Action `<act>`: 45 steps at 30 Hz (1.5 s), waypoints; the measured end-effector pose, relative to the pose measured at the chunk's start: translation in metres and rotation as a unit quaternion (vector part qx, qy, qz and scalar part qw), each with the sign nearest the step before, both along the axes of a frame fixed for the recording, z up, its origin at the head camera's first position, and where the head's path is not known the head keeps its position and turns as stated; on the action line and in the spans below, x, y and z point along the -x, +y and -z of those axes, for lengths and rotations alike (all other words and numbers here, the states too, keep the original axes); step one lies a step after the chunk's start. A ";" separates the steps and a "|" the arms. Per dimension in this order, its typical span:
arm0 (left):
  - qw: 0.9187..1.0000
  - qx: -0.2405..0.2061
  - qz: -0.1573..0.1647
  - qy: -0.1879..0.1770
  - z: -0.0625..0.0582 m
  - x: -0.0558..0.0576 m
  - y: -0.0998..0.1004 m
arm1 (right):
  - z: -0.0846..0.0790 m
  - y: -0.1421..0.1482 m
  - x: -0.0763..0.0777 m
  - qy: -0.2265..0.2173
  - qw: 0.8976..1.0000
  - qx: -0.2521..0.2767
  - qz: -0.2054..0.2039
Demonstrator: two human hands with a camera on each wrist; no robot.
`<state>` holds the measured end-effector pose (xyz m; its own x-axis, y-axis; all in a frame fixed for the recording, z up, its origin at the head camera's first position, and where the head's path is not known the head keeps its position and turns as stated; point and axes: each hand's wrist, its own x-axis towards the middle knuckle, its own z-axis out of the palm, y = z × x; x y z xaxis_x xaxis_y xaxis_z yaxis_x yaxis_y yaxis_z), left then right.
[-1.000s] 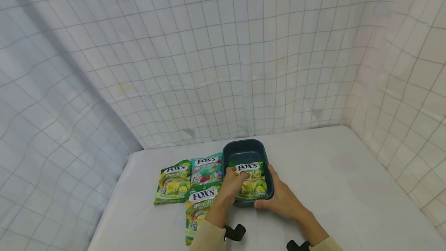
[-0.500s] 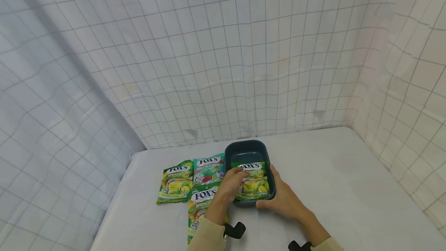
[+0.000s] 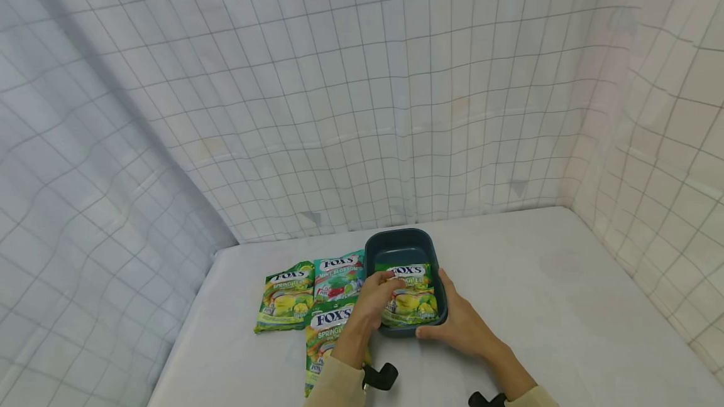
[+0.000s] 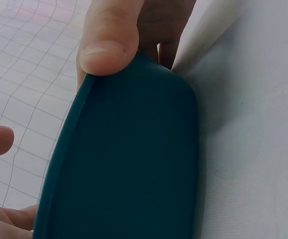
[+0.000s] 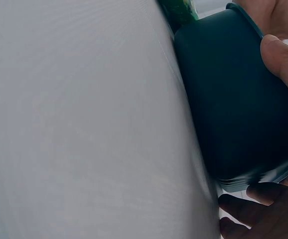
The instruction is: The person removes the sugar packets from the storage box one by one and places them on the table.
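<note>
A dark teal tub [image 3: 400,244] stands on the white-covered table with a green-yellow Fox's Spring Tea candy bag [image 3: 411,305] in its near part. My left hand [image 3: 372,300] reaches over the tub's left rim, thumb stretched across the bag; its other fingers are partly hidden. My right hand [image 3: 460,324] holds the tub at its near right corner. Its thumb [image 5: 283,59] presses the near wall just under the rim, while its fingers [image 5: 248,209] wrap the right side. In the left wrist view, the tub wall [image 4: 129,149] fills the middle.
Left of the tub lie a teal Mint Blossom candy bag [image 3: 338,278], another Spring Tea bag [image 3: 285,299] and a nearer one [image 3: 325,335], partly behind the left forearm. A grid-patterned white curtain [image 3: 362,112] hangs at the back and sides.
Both hands, the tub and the bags keep the same places relative to each other. The whole scene has shifted slightly right in the head view.
</note>
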<state>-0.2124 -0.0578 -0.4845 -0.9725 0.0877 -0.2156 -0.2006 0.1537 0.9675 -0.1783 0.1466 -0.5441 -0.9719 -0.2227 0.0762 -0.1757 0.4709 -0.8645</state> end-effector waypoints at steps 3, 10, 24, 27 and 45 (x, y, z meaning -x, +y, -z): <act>1.000 0.003 -0.004 0.003 0.000 -0.002 0.001 | 0.000 0.000 -0.001 -0.002 1.000 -0.002 0.001; 0.999 -0.007 -0.033 0.008 0.004 -0.004 0.006 | 0.000 -0.001 -0.001 -0.008 1.000 -0.001 -0.003; 1.000 0.000 -0.012 0.015 0.002 -0.002 0.004 | 0.001 -0.001 -0.001 -0.004 1.000 -0.012 0.003; 1.000 0.004 -0.002 0.021 0.002 -0.003 0.004 | 0.001 -0.001 -0.002 0.000 1.000 -0.012 0.005; 0.996 0.063 0.051 0.027 0.004 0.006 0.001 | -0.002 0.000 -0.002 -0.007 1.000 -0.015 0.010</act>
<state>-0.2184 -0.0564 -0.4886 -0.9704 0.1624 -0.1785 -0.1257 0.2912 0.9484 -0.1760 0.1463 -0.5418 -0.9771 -0.2049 0.0567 -0.1545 0.5009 -0.8516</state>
